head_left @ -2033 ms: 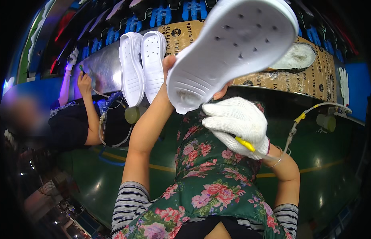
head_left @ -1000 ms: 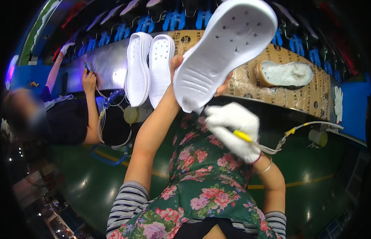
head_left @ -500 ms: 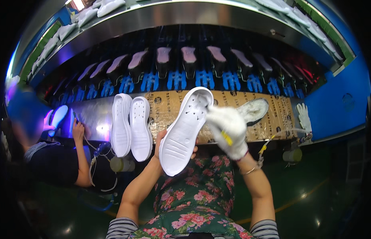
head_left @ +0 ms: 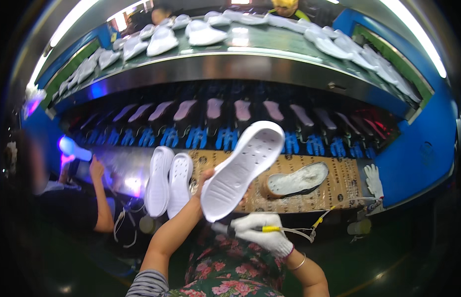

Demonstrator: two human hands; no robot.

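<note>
My left hand (head_left: 205,181) is bare and gripped around a white shoe sole (head_left: 239,173). The sole is tilted, its inner face turned up, with small holes toward its far end. My right hand (head_left: 265,233), in a white knit glove, is closed on a brush-like tool (head_left: 223,228) with a pale tip, fed by a thin hose (head_left: 301,232) with yellow fittings. That tip is just below the sole's near end; whether it touches I cannot tell. To the left, a pair of white soles (head_left: 159,180) leans at the bench edge.
A stained sole-shaped piece (head_left: 302,179) lies on taped cardboard (head_left: 339,183), beside a loose white glove (head_left: 373,180). Blue clamps (head_left: 196,137) line the back under a conveyor (head_left: 255,47) carrying white parts. At left, a co-worker's arm (head_left: 99,198) reaches over the bench.
My right hand has moved from the sole's far end down to below its near end with the brush tool. My view has tilted up, bringing more of the conveyor into sight.
</note>
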